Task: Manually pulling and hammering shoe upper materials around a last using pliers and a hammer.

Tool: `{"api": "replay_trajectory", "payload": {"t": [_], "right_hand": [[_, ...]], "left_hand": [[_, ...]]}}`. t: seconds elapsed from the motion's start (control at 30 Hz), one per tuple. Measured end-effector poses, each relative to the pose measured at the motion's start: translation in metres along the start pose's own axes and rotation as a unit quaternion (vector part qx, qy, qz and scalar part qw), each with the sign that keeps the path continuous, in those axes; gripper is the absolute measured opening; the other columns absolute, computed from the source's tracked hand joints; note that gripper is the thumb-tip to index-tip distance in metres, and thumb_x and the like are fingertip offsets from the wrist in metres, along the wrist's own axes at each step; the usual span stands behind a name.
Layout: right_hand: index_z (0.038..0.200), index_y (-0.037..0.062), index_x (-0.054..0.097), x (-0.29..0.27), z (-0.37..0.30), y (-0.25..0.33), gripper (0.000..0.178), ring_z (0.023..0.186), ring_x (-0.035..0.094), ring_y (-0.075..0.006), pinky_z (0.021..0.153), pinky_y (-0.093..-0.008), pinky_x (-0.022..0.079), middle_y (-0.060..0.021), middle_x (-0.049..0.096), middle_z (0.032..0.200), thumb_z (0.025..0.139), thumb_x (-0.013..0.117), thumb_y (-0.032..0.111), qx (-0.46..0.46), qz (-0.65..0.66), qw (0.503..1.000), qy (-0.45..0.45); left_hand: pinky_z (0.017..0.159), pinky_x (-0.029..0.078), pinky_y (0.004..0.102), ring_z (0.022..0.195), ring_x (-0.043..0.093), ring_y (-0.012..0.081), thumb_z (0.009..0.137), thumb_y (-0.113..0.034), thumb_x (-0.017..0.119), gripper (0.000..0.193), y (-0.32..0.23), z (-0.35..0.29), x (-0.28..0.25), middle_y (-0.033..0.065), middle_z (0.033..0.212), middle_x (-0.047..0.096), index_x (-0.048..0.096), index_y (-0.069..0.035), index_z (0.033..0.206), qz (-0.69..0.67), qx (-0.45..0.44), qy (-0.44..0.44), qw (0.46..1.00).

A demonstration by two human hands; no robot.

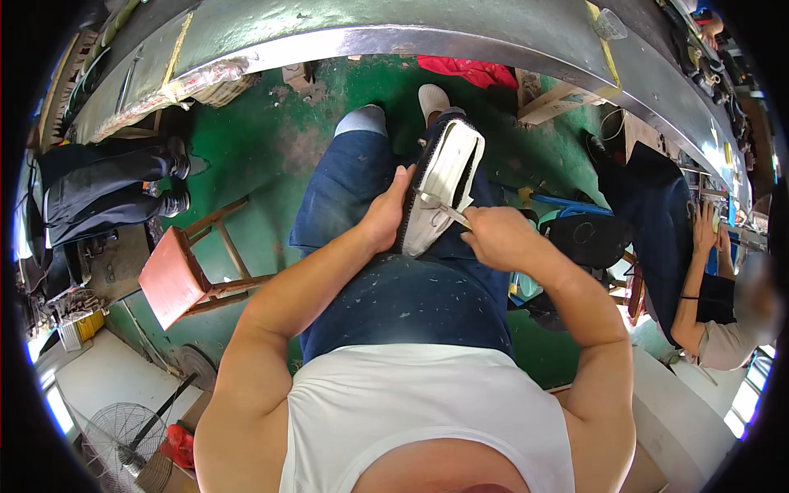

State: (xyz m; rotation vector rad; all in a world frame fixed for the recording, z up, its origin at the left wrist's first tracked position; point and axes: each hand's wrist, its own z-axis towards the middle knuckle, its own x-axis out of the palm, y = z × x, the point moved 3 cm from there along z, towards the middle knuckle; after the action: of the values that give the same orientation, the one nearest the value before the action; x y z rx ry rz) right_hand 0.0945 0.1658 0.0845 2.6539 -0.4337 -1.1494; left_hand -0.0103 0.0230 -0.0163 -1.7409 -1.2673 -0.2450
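Observation:
Across my lap lies a long dark zip-edged bag or wallet with its pale whitish lining turned up. My left hand is closed on its left edge, thumb upward along the side; the fingers beneath are hidden. In my right hand is the handle of a small metal hammer. The hammer's head rests on or just over the pale lining near the bag's lower end. My thighs in dark blue cloth lie under the bag.
Ahead runs a long metal-edged workbench. A reddish stool stands at left, a wire fan lower left. Red cloth lies under the bench. One co-worker works at right; another person's legs show at left.

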Motion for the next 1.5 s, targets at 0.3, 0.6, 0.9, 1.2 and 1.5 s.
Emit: {"api": "replay_trajectory", "payload": {"t": [0.3, 0.6, 0.9, 1.2, 1.5], "right_hand": [[0.123, -0.0037, 0.052, 0.024, 0.006, -0.017, 0.041, 0.098, 0.064, -0.0412, 0.089, -0.0462, 0.051, -0.0267, 0.063, 0.103, 0.089, 0.065, 0.016, -0.022, 0.165, 0.976, -0.143], [0.108, -0.0003, 0.058, 0.042, 0.030, -0.053, 0.024, 0.085, 0.069, -0.0338, 0.072, -0.0403, 0.055, -0.0192, 0.067, 0.091, 0.092, 0.064, 0.017, 0.009, 0.160, 0.933, -0.321], [0.105, -0.0018, 0.060, 0.004, 0.033, -0.061, 0.033, 0.088, 0.063, -0.0472, 0.077, -0.0498, 0.050, -0.0274, 0.065, 0.092, 0.100, 0.055, 0.030, -0.021, 0.246, 0.905, -0.345], [0.108, -0.0019, 0.061, 0.001, 0.037, -0.058, 0.031, 0.083, 0.064, -0.0428, 0.075, -0.0474, 0.050, -0.0245, 0.065, 0.087, 0.103, 0.049, 0.027, -0.035, 0.255, 0.889, -0.378], [0.108, -0.0027, 0.059, 0.019, 0.046, -0.065, 0.034, 0.086, 0.062, -0.0479, 0.075, -0.0524, 0.049, -0.0271, 0.065, 0.088, 0.104, 0.047, 0.029, -0.013, 0.211, 0.925, -0.317]], "left_hand": [[0.099, 0.048, 0.0425, 0.118, 0.060, 0.0436, 0.108, -0.035, 0.033, 0.052, -0.008, 0.016, -0.020, 0.0310, 0.118, 0.065, 0.062, 0.003, 0.127, 0.479, 0.209, -0.218, 0.824], [0.087, 0.055, 0.0482, 0.100, 0.065, 0.0484, 0.103, -0.026, 0.045, 0.055, -0.027, 0.008, 0.003, 0.0297, 0.149, 0.039, 0.032, -0.017, 0.155, 0.670, 0.291, -0.071, 0.679], [0.078, 0.058, 0.0491, 0.089, 0.069, 0.0463, 0.103, -0.035, 0.047, 0.062, -0.038, 0.012, 0.016, 0.0320, 0.152, 0.033, 0.021, -0.028, 0.159, 0.760, 0.139, -0.021, 0.634], [0.074, 0.059, 0.0474, 0.092, 0.069, 0.0468, 0.099, -0.041, 0.054, 0.070, -0.056, 0.010, 0.034, 0.0399, 0.145, 0.037, 0.020, -0.029, 0.159, 0.818, 0.082, 0.021, 0.569], [0.113, 0.036, 0.0383, 0.135, 0.048, 0.0384, 0.103, -0.032, 0.048, 0.067, -0.015, -0.006, -0.015, 0.0302, 0.151, 0.038, 0.022, -0.001, 0.156, 0.564, 0.278, -0.012, 0.777]]}}
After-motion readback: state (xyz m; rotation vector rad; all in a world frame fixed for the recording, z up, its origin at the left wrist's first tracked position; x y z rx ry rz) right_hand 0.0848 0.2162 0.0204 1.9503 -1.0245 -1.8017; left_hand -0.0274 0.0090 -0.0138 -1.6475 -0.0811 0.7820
